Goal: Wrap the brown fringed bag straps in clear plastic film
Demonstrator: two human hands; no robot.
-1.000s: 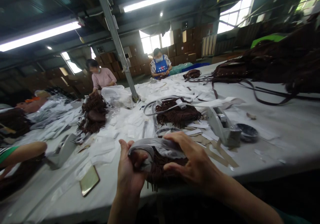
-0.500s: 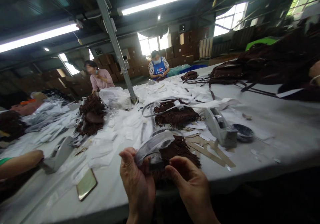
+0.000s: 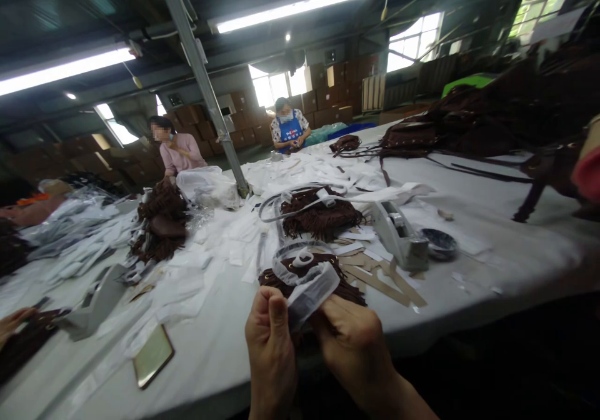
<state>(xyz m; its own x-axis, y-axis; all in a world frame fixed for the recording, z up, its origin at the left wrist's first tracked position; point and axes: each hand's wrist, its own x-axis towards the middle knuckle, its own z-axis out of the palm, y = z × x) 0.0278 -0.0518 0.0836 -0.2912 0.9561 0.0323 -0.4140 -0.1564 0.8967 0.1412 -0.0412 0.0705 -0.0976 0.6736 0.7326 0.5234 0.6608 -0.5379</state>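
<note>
Fringed bags (image 3: 350, 290), two, lie directly ahead; left hand (image 3: 272, 348) clasps one white wrap (image 3: 312, 290), right hand (image 3: 359, 342) grip unclear.

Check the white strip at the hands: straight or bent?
Bent: the white strip curves across the brown fringed bag, then turns back down toward the left hand and right hand.

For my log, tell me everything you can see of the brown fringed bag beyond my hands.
The fringed bag is dark brown and leather-like, with golden eyelets and thin strands. It lies on the table near the front edge. Translucent white wrapping, gripped by your left hand, crosses its front; your right hand is close, contact unclear. Its underside is hidden.
</note>
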